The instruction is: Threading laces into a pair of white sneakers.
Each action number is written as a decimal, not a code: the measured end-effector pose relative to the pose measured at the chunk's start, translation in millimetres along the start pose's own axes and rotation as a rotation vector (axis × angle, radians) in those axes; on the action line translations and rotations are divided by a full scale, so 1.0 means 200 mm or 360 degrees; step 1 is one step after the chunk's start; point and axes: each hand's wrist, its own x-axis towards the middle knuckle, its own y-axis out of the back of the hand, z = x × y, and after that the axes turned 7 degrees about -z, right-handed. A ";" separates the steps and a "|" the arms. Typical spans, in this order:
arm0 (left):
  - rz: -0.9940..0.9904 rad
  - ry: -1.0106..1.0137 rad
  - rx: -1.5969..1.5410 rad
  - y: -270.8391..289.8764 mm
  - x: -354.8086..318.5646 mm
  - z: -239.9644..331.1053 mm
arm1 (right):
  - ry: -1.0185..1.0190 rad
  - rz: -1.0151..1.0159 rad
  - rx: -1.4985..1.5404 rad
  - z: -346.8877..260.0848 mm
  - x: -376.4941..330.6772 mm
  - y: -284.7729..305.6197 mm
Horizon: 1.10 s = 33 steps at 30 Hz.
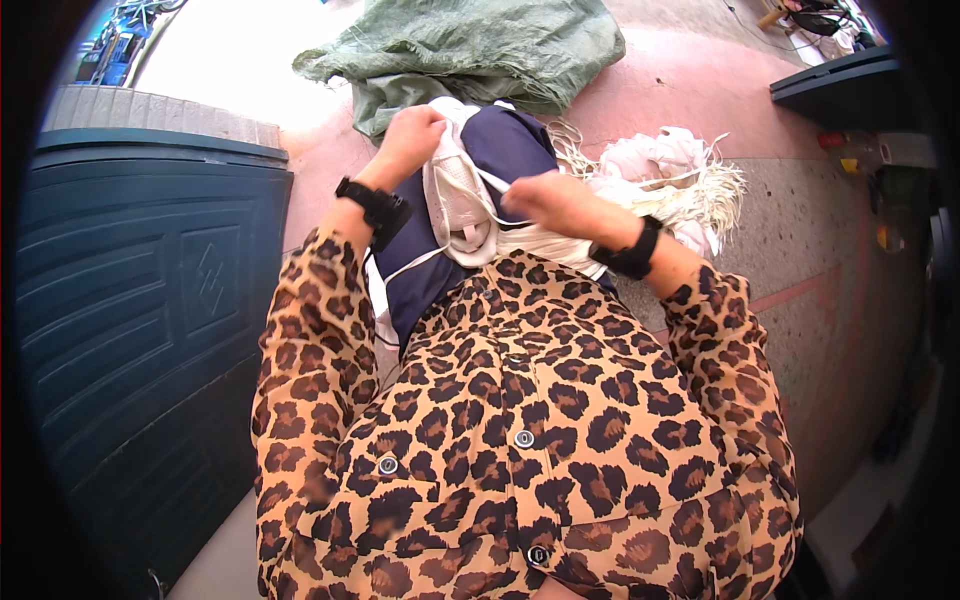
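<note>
A pale pinkish-white shoe lies between my thighs on navy trousers, its rounded opening toward me. White shoelace crosses over it, and a loose strand trails to the left. Up at the shoe's far end, my left hand is closed, its fingertips pinched on a white lace strand beside the shoe. My right hand, slightly blurred, sits right of the shoe with its fingers closed around the end of the crossing lace. Its fingertips are partly hidden. Black bands circle both wrists.
A heap of white laces and pale shoes lies to my right. Ahead spreads a crumpled green woven sack. A dark blue panelled door stands at left; another dark panel juts in at upper right.
</note>
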 end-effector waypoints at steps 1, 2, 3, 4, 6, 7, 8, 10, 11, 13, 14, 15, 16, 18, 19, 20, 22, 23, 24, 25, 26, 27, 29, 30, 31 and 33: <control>0.0091 0.0027 0.0016 0.02 -0.04 -0.02 | -0.0072 0.0208 -0.0251 0.08 -0.03 0.04; 0.0179 0.0064 0.0032 0.04 -0.09 -0.05 | -0.0179 0.0346 -0.0499 0.11 -0.04 0.09; 0.0143 0.0041 0.0044 0.03 -0.16 -0.07 | -0.0095 0.0605 -0.0422 0.11 -0.05 0.11; 0.0109 0.0014 0.0056 0.02 -0.22 -0.09 | -0.0011 0.0868 -0.0345 0.08 -0.05 0.12; 0.0133 -0.0013 0.0095 -0.04 -0.31 -0.10 | 0.0084 0.0756 -0.0293 0.04 -0.01 0.07; 0.0181 -0.0012 0.0127 -0.06 -0.34 -0.07 | 0.0035 0.0530 -0.0295 0.01 0.00 0.02; 0.0229 -0.0017 0.0155 -0.08 -0.34 -0.04 | 0.0061 0.0351 -0.0296 0.01 0.02 -0.04; 0.0281 -0.0052 0.0167 -0.12 -0.33 -0.01 | -0.0048 0.0193 -0.0324 0.02 0.06 -0.14; 0.0269 -0.0005 0.0290 -0.13 -0.32 0.01 | -0.0043 0.0190 -0.0328 0.02 0.08 -0.17; 0.0263 0.0044 0.0462 -0.13 -0.30 0.02 | -0.0230 -0.0092 -0.0209 0.02 0.11 -0.19; 0.0268 0.0046 0.0461 -0.14 -0.30 0.03 | -0.0228 -0.0093 -0.0213 0.01 0.11 -0.20; 0.0252 0.0079 0.0470 -0.14 -0.30 0.03 | -0.0198 -0.0133 -0.0135 0.00 0.11 -0.20; 0.0232 0.0109 0.0478 -0.14 -0.30 0.04 | -0.0172 -0.0172 -0.0055 0.00 0.11 -0.20; 0.0234 0.0137 0.0469 -0.15 -0.29 0.04 | -0.0144 -0.0157 -0.0031 0.00 0.11 -0.20; 0.0230 0.0171 0.0461 -0.14 -0.29 0.05 | -0.0095 -0.0167 -0.0010 -0.01 0.12 -0.20; 0.0229 0.0170 0.0460 -0.14 -0.28 0.06 | -0.0045 -0.0176 0.0011 -0.02 0.12 -0.20; 0.0109 0.0239 0.0533 -0.12 -0.27 0.09 | -0.0006 -0.0166 0.0030 -0.03 0.14 -0.20; 0.0115 0.0239 0.0533 -0.12 -0.27 0.08 | 0.0033 -0.0157 0.0050 -0.03 0.15 -0.21; 0.0174 0.0155 0.0573 -0.13 -0.27 0.06 | 0.0037 -0.0157 0.0045 -0.04 0.17 -0.21; 0.0230 0.0066 0.0613 -0.12 -0.26 0.06 | 0.0027 -0.0137 0.0072 -0.04 0.18 -0.21; 0.0232 0.0062 0.0613 -0.10 -0.25 0.05 | 0.0018 -0.0118 0.0100 -0.04 0.18 -0.21; 0.0331 -0.0090 0.0683 -0.08 -0.23 0.04 | 0.0016 -0.0115 0.0098 -0.04 0.19 -0.20; 0.0370 -0.0317 0.0746 -0.04 -0.21 0.03 | -0.0031 -0.0136 0.0240 -0.04 0.21 -0.18; 0.0367 -0.0314 0.0747 -0.04 -0.21 0.00 | -0.0029 -0.0138 0.0244 -0.05 0.20 -0.18; 0.0316 -0.0146 0.0494 -0.03 -0.21 -0.02 | -0.0037 -0.0117 0.0247 -0.05 0.19 -0.18; 0.0222 0.0089 -0.0043 -0.01 -0.23 -0.09 | -0.0063 -0.0133 0.0247 -0.06 0.19 -0.16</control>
